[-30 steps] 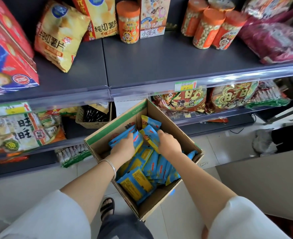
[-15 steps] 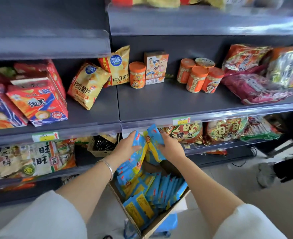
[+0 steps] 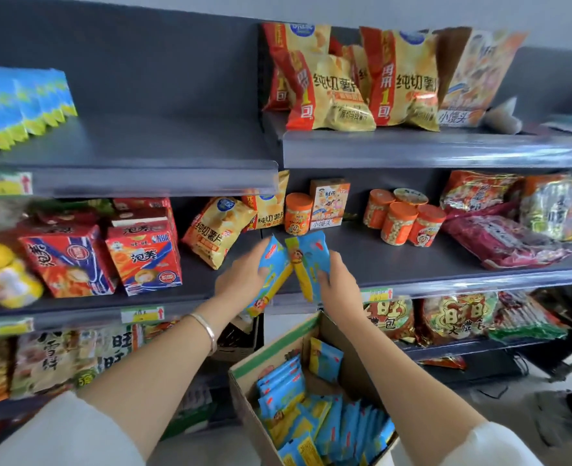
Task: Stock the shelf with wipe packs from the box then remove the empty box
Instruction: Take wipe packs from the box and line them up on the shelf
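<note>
Glossy blue-and-yellow film wipe packs (image 3: 308, 260), flat and slick, sit at centre: the left hand (image 3: 241, 280) curls round one bunch and the right hand (image 3: 336, 284) pinches another, above the part-full cardboard box (image 3: 278, 344) at 6 o'clock. Best to squeeze them firmly and stand them on edge beside the matching row (image 3: 22, 105) at 10 o'clock on the top shelf (image 3: 163, 139).

Both forearms reach forward, left hand (image 3: 241, 280) and right hand (image 3: 337, 284) close together, fingers (image 3: 261, 271) curled round wipe packs (image 3: 310, 260).

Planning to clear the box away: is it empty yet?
Not empty: the box holds many blue wipe packs, loosely piled. The left hand and right hand each grip more above it.
</note>
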